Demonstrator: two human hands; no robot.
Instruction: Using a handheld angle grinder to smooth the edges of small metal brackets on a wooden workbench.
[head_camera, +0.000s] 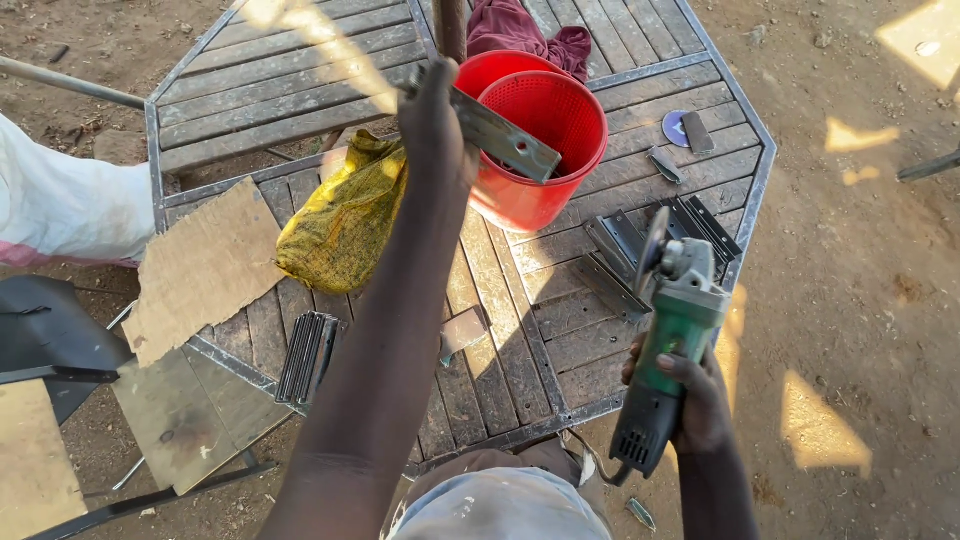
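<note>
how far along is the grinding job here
Partly done, by the look of it. The left hand holds a metal angle piece over the red bucket. The right hand grips the green angle grinder, lifted off the work. Stacks of angle pieces and lie on the table; which are ground, I cannot tell.

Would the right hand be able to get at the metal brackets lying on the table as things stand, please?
Probably not freely: the right hand is wrapped around the green angle grinder, though the metal brackets lie uncovered just beyond it.
</note>
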